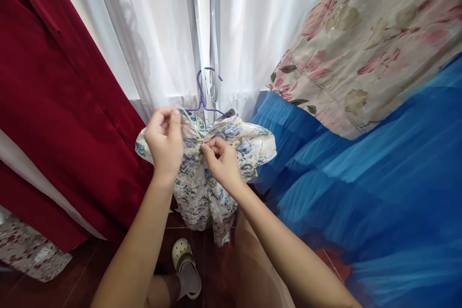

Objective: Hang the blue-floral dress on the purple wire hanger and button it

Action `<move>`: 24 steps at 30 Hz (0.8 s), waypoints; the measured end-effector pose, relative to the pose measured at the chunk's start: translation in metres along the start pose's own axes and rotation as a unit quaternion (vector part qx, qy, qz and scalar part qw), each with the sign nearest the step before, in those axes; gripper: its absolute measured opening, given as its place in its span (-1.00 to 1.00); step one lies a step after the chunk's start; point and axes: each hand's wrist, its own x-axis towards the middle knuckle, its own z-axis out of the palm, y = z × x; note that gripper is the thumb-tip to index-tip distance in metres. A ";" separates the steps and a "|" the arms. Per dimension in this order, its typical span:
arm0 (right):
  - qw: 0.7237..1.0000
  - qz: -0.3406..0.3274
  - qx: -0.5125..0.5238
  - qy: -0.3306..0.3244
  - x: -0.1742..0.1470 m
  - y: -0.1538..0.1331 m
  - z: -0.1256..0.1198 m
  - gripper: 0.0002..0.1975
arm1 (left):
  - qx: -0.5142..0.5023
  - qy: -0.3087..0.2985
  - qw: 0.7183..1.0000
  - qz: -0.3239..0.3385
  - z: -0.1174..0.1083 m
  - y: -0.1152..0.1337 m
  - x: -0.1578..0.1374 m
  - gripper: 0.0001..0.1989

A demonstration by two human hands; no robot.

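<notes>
While the floral blouse [202,178] hung from a purple hanger [204,94] against the white curtain [159,33], its long axis ran straight down toward the dark floor [212,264], collar uppermost. The left hand [164,142] was pinched shut on the blouse's shoulder fabric near the collar, and the right hand [221,160] was pinched shut on the front placket at mid-chest, the two hands close together. A red garment [54,120] hung to the left; blue tulle [361,178] spread to the right.
</notes>
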 end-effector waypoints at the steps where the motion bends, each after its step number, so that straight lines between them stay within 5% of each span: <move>1: 1.000 0.016 -0.002 -0.013 -0.005 0.004 -0.001 -0.76 | -0.013 0.024 1.000 -0.009 -0.008 -0.008 0.009 -0.80; 8: 0.998 0.052 -0.030 -0.034 -0.038 0.011 -0.019 -0.77 | 0.022 0.193 0.971 -0.141 -0.084 -0.107 0.045 -0.86; 14: 0.991 0.081 -0.093 -0.047 -0.057 0.028 -0.028 -0.80 | -0.044 0.204 0.917 -0.340 -0.094 -0.168 -0.028 -0.81; 18: 0.985 0.132 -0.104 -0.031 -0.074 0.063 -0.049 -0.79 | -0.086 0.143 0.899 -0.405 -0.073 -0.161 -0.091 -0.75; 24: 0.966 0.210 -0.122 -0.090 -0.113 0.101 -0.090 -0.81 | -0.161 -0.056 0.891 -0.420 -0.041 -0.093 -0.123 -0.59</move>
